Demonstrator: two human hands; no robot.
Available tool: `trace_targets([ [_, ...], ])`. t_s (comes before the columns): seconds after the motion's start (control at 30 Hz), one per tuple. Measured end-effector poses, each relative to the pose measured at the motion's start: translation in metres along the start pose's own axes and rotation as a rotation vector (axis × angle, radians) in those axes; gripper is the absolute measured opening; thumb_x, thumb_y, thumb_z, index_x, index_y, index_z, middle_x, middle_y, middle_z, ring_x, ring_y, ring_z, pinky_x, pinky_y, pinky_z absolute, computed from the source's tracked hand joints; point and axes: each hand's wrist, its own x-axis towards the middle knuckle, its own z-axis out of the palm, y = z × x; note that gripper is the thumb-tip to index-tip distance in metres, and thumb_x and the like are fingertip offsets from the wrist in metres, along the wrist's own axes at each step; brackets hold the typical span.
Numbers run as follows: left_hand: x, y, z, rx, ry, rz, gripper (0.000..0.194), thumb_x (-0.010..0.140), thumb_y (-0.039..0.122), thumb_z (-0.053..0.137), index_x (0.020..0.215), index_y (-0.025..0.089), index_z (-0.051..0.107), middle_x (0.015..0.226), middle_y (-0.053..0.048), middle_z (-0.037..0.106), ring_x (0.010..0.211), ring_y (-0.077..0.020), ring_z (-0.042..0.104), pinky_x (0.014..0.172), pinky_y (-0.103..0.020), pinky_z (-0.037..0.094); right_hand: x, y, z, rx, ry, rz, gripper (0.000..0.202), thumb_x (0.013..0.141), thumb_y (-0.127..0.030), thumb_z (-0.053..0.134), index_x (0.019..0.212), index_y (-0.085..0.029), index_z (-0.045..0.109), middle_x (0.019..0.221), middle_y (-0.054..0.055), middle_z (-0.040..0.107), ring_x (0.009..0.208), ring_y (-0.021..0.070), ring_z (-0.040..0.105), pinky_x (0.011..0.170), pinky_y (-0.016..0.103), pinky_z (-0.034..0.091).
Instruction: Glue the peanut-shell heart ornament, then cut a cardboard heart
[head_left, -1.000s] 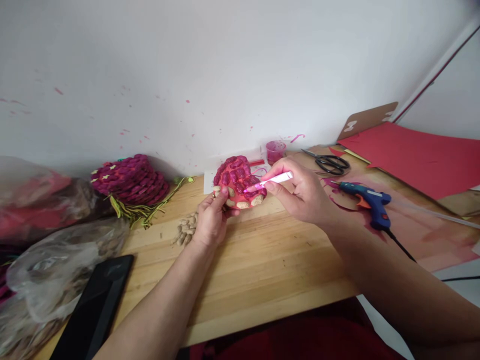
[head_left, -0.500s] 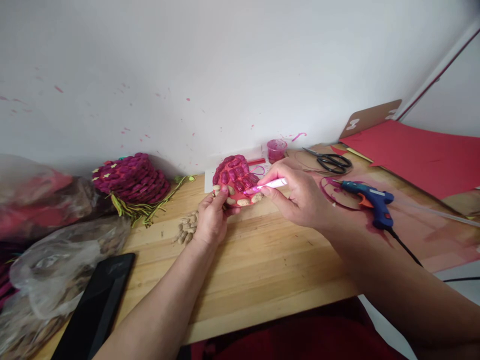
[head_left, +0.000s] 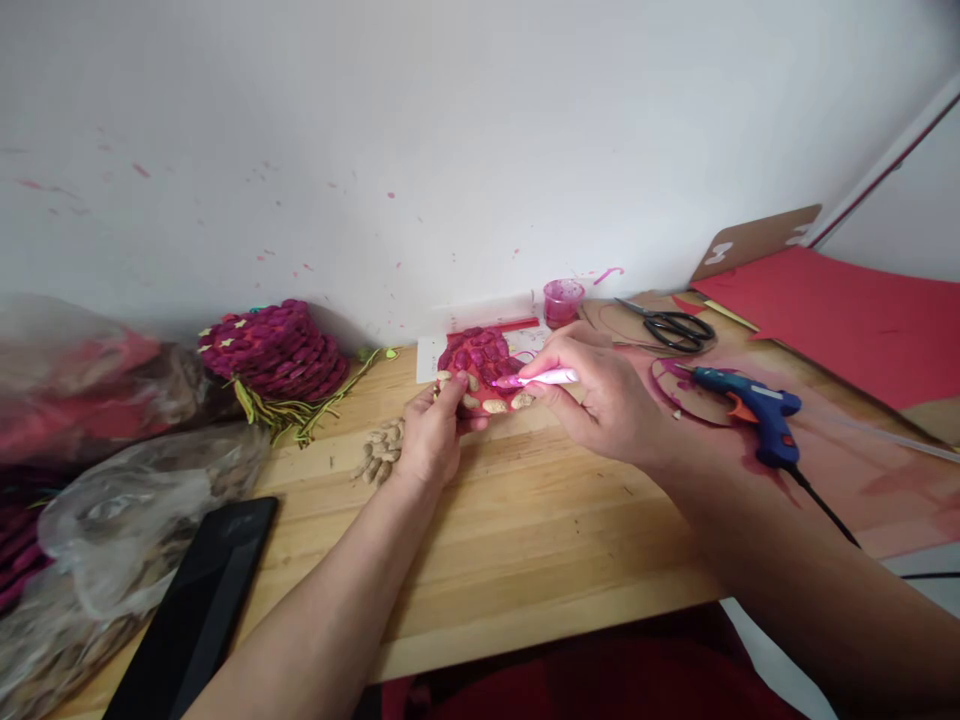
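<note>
Head view shows a white wall [head_left: 480,130] with pink splashes, and in front of it a worktop [head_left: 555,530] made of pale wood. A big red sheet [head_left: 862,330] lies at the far right. At the left there is a neat stack [head_left: 277,355] of purple, bumpy pieces with yellow-green strings.

Near the middle is one red piece [head_left: 480,350]. It has a rounded top and is covered in peanuts stuck on in rows. The peanuts at the top and middle are painted dark pink. The ones along the bottom edge are plain tan.

The left hand [head_left: 431,435] has its fingers closed on the bottom left edge of the red piece. The thumb presses on the front, and the other fingers curl behind and under it. The right hand [head_left: 604,400] pinches a white tool [head_left: 555,377] between thumb and finger. Its pink tip points left and meets the peanuts low on the red piece. I cannot tell if it is a brush or a pen.

So the red piece sits in the left fingers, just left of the right fingers. A small pile of loose peanuts [head_left: 381,450] lies just left of the left hand.
</note>
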Motion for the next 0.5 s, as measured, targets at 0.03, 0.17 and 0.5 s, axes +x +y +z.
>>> trace_targets([
  [0.03,0.0001,-0.0002,-0.0001,0.000,0.001,0.003,0.032,0.065,0.038,0.083,0.072,0.013,0.063,0.057,0.000,0.063,0.045,-0.0097,0.056,0.042,-0.019,0.047,-0.0001,0.0005,0.0000,-0.003,-0.008,-0.006,0.005,0.091,-0.017,0.060,0.091,-0.022,0.059,0.084,0.004,0.067,0.084,0.0220,0.057,0.080,0.040,0.042],
  [0.17,0.0012,-0.0030,-0.0014,0.008,0.005,0.032,0.036,0.062,0.041,0.085,0.071,0.014,0.063,0.056,0.000,0.063,0.044,-0.0093,0.056,0.041,-0.019,0.047,-0.0008,0.0018,0.0002,-0.046,-0.034,-0.013,0.005,0.091,-0.018,0.060,0.091,-0.022,0.060,0.082,0.003,0.067,0.085,0.0226,0.056,0.079,0.040,0.040],
  [0.5,-0.0038,-0.0025,-0.0005,0.230,-0.014,0.169,0.035,0.070,0.046,0.081,0.065,0.016,0.062,0.055,-0.002,0.064,0.042,-0.0129,0.058,0.043,-0.024,0.051,-0.0039,0.0026,0.0093,-0.083,-0.114,-0.092,0.011,0.091,-0.012,0.057,0.093,-0.023,0.059,0.087,0.003,0.069,0.091,0.0233,0.056,0.083,0.040,0.037],
])
